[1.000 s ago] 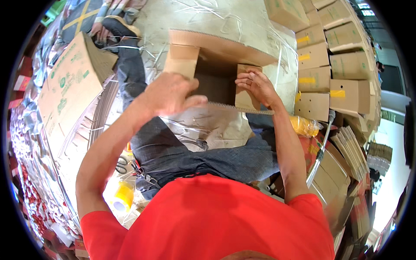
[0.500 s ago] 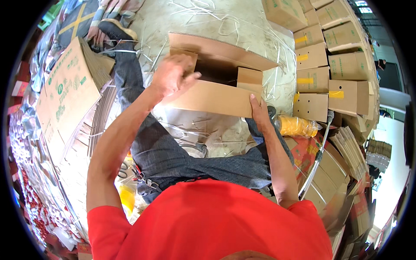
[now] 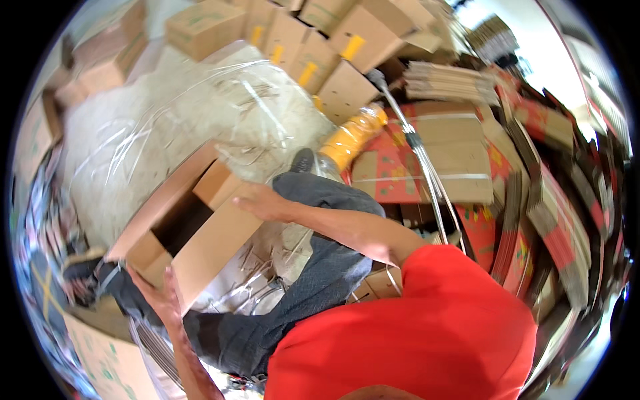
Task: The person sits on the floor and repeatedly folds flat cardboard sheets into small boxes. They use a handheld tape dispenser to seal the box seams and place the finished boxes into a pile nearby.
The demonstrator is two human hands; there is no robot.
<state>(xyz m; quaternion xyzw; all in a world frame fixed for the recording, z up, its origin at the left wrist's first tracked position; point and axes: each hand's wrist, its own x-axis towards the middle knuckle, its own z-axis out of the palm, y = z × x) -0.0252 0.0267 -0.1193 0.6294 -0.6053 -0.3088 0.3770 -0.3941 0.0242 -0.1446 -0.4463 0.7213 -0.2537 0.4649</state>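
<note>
A brown cardboard box (image 3: 217, 250) stands slantwise between my legs, its top flaps up and its inside dark. My right hand (image 3: 261, 202) grips the box at its far right end, fingers over the edge of the near panel. At the near left end is my left hand (image 3: 159, 293), thumb and fingers stretched apart beside the box's corner. A short end flap (image 3: 217, 185) folds up close to my right hand. The long far flap (image 3: 163, 193) leans outward.
Stacked cartons (image 3: 287, 43) line the far side. A yellow wrapped roll (image 3: 353, 137) lies beyond my right foot, near a metal pole (image 3: 415, 143). Flattened cardboard bundles (image 3: 427, 143) fill the right. Another flat stack (image 3: 110, 353) lies at lower left. White straps litter the floor.
My view has swung to the right, so the box now appears lower and further left, slanted. My left hand has gone from above the box's left end down to its near left corner.
</note>
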